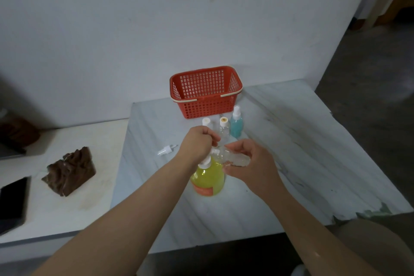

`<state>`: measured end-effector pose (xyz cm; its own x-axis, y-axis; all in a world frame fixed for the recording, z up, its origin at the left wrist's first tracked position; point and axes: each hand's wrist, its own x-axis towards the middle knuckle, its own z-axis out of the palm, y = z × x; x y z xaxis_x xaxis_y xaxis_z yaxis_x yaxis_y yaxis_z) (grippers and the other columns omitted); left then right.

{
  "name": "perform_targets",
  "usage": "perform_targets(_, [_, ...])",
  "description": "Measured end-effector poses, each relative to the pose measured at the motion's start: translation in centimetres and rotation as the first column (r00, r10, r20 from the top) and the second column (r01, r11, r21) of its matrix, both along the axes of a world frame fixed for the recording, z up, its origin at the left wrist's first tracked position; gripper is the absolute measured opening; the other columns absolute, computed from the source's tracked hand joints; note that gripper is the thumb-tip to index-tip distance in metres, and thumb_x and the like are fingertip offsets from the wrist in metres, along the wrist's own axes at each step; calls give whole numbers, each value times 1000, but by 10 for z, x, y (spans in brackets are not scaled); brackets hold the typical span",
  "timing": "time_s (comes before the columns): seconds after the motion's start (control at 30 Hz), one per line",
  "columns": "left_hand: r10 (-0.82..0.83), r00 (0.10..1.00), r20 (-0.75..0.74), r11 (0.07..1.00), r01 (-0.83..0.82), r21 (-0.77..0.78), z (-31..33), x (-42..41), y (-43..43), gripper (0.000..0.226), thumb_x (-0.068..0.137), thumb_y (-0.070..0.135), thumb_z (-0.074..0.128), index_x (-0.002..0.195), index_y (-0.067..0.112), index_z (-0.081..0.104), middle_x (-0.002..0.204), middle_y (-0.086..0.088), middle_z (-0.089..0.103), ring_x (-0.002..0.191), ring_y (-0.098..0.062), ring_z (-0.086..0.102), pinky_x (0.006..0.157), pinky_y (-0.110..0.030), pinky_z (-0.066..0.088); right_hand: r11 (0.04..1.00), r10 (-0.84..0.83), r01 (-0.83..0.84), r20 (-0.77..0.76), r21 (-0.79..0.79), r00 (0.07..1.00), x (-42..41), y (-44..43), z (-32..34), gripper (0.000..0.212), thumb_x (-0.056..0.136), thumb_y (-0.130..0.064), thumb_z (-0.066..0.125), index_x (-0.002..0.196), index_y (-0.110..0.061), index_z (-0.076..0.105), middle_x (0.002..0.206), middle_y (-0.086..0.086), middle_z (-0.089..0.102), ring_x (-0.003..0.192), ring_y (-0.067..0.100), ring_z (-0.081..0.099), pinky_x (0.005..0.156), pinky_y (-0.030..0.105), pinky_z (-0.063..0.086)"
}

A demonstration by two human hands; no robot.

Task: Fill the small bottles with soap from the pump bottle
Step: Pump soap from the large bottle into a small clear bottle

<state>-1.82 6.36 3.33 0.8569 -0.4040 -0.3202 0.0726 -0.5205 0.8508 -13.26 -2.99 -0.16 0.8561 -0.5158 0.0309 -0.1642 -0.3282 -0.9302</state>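
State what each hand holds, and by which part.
The left hand grips the pump bottle by its pump head; the right hand holds a small clear bottle round its body.

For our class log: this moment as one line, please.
left hand: grips pump bottle top | right hand: holds small clear bottle at nozzle | sprayer cap: on table

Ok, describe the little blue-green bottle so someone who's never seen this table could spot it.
Find the red basket at the back of the marble table. Just in front of its right corner, the blue-green bottle stands rightmost in a row of small bottles. It is the only one with coloured liquid and a spray top.
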Motion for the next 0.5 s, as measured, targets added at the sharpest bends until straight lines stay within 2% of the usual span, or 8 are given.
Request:
perform_targets(0.13, [-15, 999, 29, 999, 14, 41, -2, 0, 0, 36, 84, -4, 39, 66, 16, 63, 82, -5, 67, 89, -24, 62, 90, -36, 50, 1000, 4, -4, -3, -1, 1000, 0, -2, 0, 42, 59, -10, 84, 90, -31, 65, 88, -13, 66, 85, 2, 61, 74, 16, 46])
perform_targets(0.23, [-21, 998, 58, 997, 17, 69, -5, 0, -1, 36, 85, -3, 38, 66, 15, 63, 90, -8, 68, 96, -26, 62, 92, -37, 49, 1000, 15, -15, -11, 6, 1000, 0, -4, 0, 43, 58, -11, 85, 88, -34, 65, 89, -14, 66, 84, -1, 61, 74, 12, 45])
perform_targets(0.33, [-14, 999, 44, 996, 10, 87, -8, -1, -1, 38, 84, -4, 34, 70, 14, 64, 83, -3, 64, 89, -21, 60, 88, -33, 48, 1000, 19, -19, -15, -8, 1000, 2, -5, -2, 44, 57, -10, 85, 86, -36, 64, 90, -13, 66, 85, -3, 60, 74, 8, 44])
perform_targets(0.5, [-20, 999, 33, 995, 17, 101, -10, -1, -1, 40, 83, -5, 32, 68, 16, 62, 80, 0, 62, 86, -21, 58, 87, -35, 48, 1000, 26, -26, -20, -16, 999, 4, -6, -3, 44, 57, -9, 85, 81, -39, 63, 88, -14, 66, 81, -4, 59, 72, 8, 43])
